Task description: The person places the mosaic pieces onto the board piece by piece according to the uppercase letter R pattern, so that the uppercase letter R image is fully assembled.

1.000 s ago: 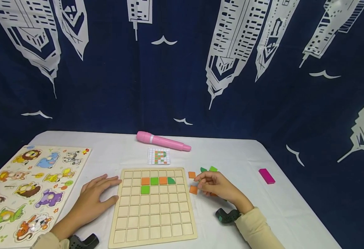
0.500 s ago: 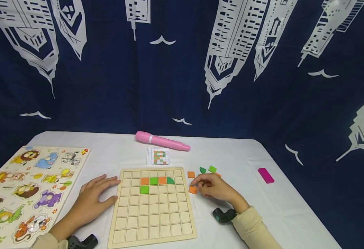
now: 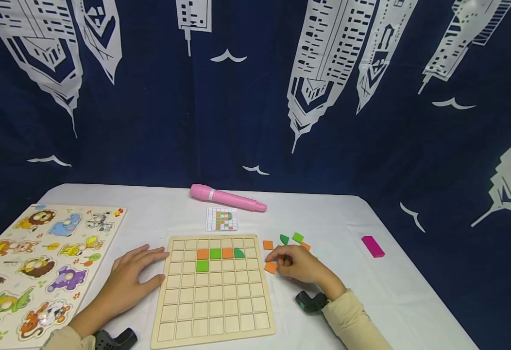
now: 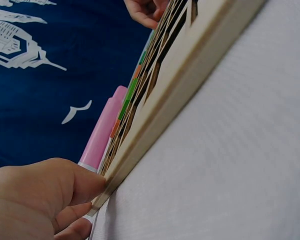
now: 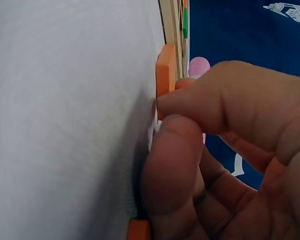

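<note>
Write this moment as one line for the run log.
left hand: touches board; right hand: at orange tile; board: holds five pieces

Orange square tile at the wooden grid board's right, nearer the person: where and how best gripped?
Pinch the orange square tile by its near and far edges, probably from above and the right: it lies flat on the white cloth, so its thin sides offer the hold, and its left side is close to the wooden grid board, leaving little room.
</note>
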A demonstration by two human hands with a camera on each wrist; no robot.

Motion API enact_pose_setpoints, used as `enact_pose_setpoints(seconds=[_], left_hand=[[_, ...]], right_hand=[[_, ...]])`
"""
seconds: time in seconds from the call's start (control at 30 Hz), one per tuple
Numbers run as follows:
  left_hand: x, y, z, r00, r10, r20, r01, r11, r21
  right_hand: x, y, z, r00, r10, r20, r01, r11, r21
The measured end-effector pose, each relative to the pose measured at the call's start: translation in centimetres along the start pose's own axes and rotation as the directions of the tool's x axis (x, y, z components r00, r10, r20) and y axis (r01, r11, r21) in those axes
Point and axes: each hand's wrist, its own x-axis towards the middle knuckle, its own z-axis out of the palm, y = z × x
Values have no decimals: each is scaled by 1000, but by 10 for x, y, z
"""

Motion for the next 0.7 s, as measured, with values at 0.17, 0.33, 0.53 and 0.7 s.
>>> enact_pose_setpoints(seconds=[0.17, 0.33, 0.53, 0.7], left_hand=[[0, -1, 0, 1000, 2, -2, -2, 1000, -1], [0, -2, 0, 1000, 9, -4, -9, 1000, -2], [0, -2, 0, 1000, 10, -4, -10, 1000, -6], [0, -1, 0, 1000, 3, -1, -3, 1000, -7]], right_hand=[[-1, -2, -1, 1000, 4, -22, -5, 998, -55], [-1, -3, -1, 999, 29, -39, -32, 996, -83], [-1, -4, 0, 998, 32, -46, -36, 995, -91], [-2, -4, -1, 997, 45, -57, -50, 995, -91]])
